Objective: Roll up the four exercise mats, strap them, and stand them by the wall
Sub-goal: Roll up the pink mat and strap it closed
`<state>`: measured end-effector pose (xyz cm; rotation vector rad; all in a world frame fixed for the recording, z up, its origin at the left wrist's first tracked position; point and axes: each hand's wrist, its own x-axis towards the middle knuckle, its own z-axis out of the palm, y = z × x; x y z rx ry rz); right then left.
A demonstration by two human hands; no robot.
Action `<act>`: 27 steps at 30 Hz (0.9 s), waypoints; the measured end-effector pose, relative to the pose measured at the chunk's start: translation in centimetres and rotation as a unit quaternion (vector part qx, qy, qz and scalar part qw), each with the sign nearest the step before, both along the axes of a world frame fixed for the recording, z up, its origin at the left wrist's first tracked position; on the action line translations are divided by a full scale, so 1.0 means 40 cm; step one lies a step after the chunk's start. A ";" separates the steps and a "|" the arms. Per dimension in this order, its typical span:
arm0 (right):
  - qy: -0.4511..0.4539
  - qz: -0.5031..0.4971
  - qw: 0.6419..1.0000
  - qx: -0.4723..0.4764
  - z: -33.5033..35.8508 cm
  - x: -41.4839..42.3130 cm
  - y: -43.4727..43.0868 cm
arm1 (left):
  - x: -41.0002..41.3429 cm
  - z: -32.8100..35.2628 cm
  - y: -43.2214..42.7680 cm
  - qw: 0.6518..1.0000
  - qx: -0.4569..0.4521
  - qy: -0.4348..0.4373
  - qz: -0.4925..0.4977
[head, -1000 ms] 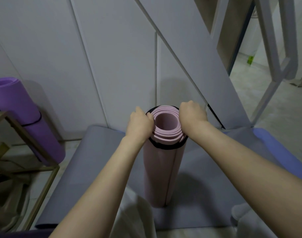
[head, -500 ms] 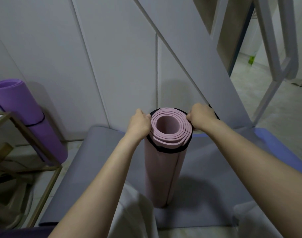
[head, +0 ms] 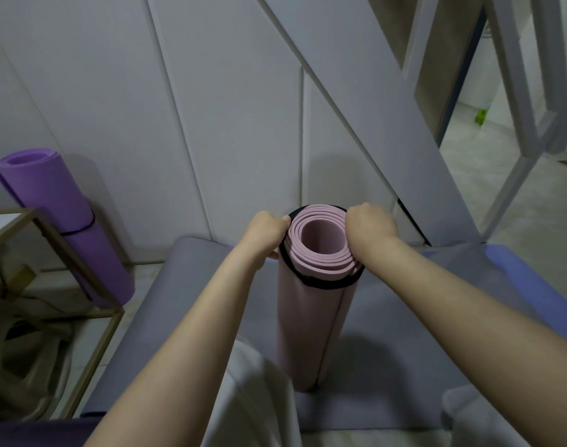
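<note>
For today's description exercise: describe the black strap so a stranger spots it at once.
A grey mat lies on the floor before the white wall. On it stands a rolled pink mat. The black strap rings its top end; the band on the purple mat is thinner.

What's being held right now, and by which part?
Both hands grip the upright rolled pink mat at its top end, by the black strap: left hand on the rim's left side, right hand on its right.

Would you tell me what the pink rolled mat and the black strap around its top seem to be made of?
Pink rolled mat: likely soft foam, matte; thick layers show in the spiral at its end. Black strap: probably elastic or woven fabric, matte; it hugs the roll.
</note>
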<state>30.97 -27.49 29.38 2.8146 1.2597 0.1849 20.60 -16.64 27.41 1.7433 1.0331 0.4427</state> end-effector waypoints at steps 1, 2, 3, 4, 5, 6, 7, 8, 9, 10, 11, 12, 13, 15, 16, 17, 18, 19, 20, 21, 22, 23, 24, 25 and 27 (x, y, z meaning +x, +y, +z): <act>-0.008 0.006 1.000 -0.007 -0.001 -0.003 0.001 | 0.002 -0.003 0.002 1.000 0.009 -0.001 0.007; -0.012 0.011 1.000 -0.012 -0.003 -0.002 0.002 | 0.005 -0.007 0.004 1.000 0.018 0.002 0.012; -0.013 0.013 1.000 -0.017 -0.003 -0.001 0.002 | 0.008 -0.009 0.004 1.000 0.026 0.002 0.016; -0.009 0.011 1.000 -0.020 -0.002 0.000 -0.001 | 0.009 -0.010 0.002 0.999 0.029 0.001 0.019; -0.001 0.007 1.000 -0.020 -0.001 0.002 -0.004 | 0.009 -0.011 -0.001 0.999 0.030 -0.002 0.021; 0.008 0.004 1.000 -0.017 0.000 0.006 -0.008 | 0.011 -0.012 -0.002 0.999 0.029 -0.004 0.023; 0.021 0.002 1.000 -0.012 0.002 0.010 -0.013 | 0.010 -0.015 -0.002 0.999 0.026 -0.008 0.025; 0.037 0.002 0.999 -0.006 0.003 0.013 -0.018 | 0.008 -0.018 -0.003 0.999 0.021 -0.013 0.030; 0.055 0.003 0.998 0.002 0.007 0.016 -0.022 | 0.005 -0.019 -0.002 0.999 0.014 -0.022 0.036; 0.075 0.002 0.997 0.009 0.011 0.020 -0.026 | 0.002 -0.019 0.000 0.999 0.005 -0.031 0.040; 0.095 0.001 0.995 0.015 0.014 0.022 -0.030 | -0.001 -0.019 0.002 0.998 -0.004 -0.041 0.045; 0.114 -0.001 0.993 0.022 0.016 0.025 -0.032 | -0.004 -0.019 0.004 0.998 -0.014 -0.049 0.047; 0.130 -0.003 0.991 0.029 0.016 0.028 -0.033 | -0.006 -0.020 0.004 0.997 -0.022 -0.057 0.050; 0.154 -0.005 0.987 0.038 0.013 0.034 -0.035 | -0.012 -0.021 0.003 0.995 -0.036 -0.071 0.060; 0.162 -0.008 0.986 0.037 0.013 0.037 -0.036 | -0.015 -0.021 0.002 0.994 -0.046 -0.077 0.067; 0.169 -0.010 0.985 0.040 0.011 0.042 -0.036 | -0.017 -0.022 0.003 0.992 -0.058 -0.083 0.071; 0.177 -0.013 0.983 0.046 0.008 0.047 -0.034 | -0.018 -0.023 0.002 0.991 -0.071 -0.089 0.074; 0.187 -0.019 0.981 0.050 0.004 0.051 -0.032 | -0.019 -0.023 0.002 0.990 -0.080 -0.092 0.076; 0.195 -0.025 0.979 0.051 0.000 0.055 -0.030 | -0.020 -0.025 0.002 0.989 -0.087 -0.092 0.078; 0.200 -0.032 0.978 0.050 -0.004 0.060 -0.027 | -0.021 -0.025 0.003 0.989 -0.091 -0.089 0.079; 0.209 -0.037 0.976 0.046 -0.009 0.067 -0.024 | -0.021 -0.025 0.004 0.989 -0.093 -0.085 0.079; 0.230 -0.046 0.971 0.046 -0.018 0.075 -0.017 | -0.023 -0.025 0.004 0.989 -0.093 -0.082 0.077; 0.254 -0.051 0.965 0.046 -0.025 0.082 -0.012 | -0.024 -0.025 0.005 0.990 -0.091 -0.079 0.072; 0.275 -0.051 0.959 0.049 -0.029 0.086 -0.007 | -0.026 -0.025 0.006 0.991 -0.090 -0.076 0.067; 0.307 -0.055 0.949 0.056 -0.026 0.079 -0.003 | -0.033 -0.027 0.013 0.992 -0.089 -0.071 0.060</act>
